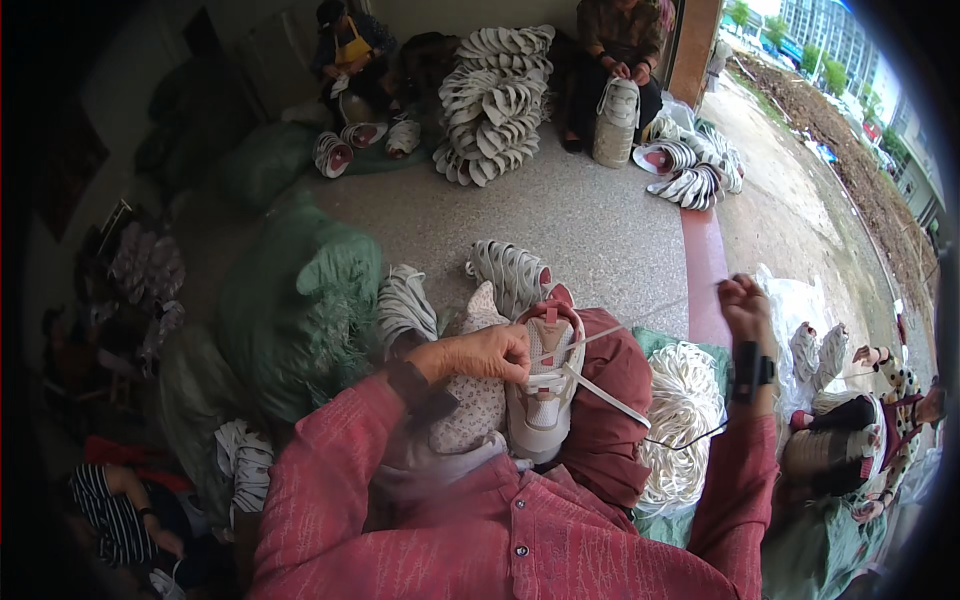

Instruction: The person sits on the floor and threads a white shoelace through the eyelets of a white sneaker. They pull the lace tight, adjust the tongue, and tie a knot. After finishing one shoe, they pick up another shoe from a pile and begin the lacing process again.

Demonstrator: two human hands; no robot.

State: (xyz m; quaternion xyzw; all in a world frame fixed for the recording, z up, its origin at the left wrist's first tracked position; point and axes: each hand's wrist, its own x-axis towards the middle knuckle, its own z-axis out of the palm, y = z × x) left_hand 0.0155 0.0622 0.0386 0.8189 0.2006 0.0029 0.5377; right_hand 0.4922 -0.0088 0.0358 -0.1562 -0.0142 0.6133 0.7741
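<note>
A white and beige shoe (535, 428) with a pink-red lining stands across my lap, its toe toward me. My left hand (490, 353) is closed at the shoe's left lacing edge, its fingertips against the upper; exactly what they pinch is hidden. Out to the right, my raised right hand (742, 308) is closed on a white shoelace (640, 322), drawn taut from the shoe. The lace's other flat end (608, 394) lies loose over my right thigh. A floral cloth (470, 405) covers my left thigh.
A coil of white laces (685, 425) lies right of my leg. Nested shoe uppers (508, 272) stand beyond my knees. A bulky green sack (300, 285) is at the left. Other people work across the floor, near a tall pile of uppers (495, 105), and at both sides.
</note>
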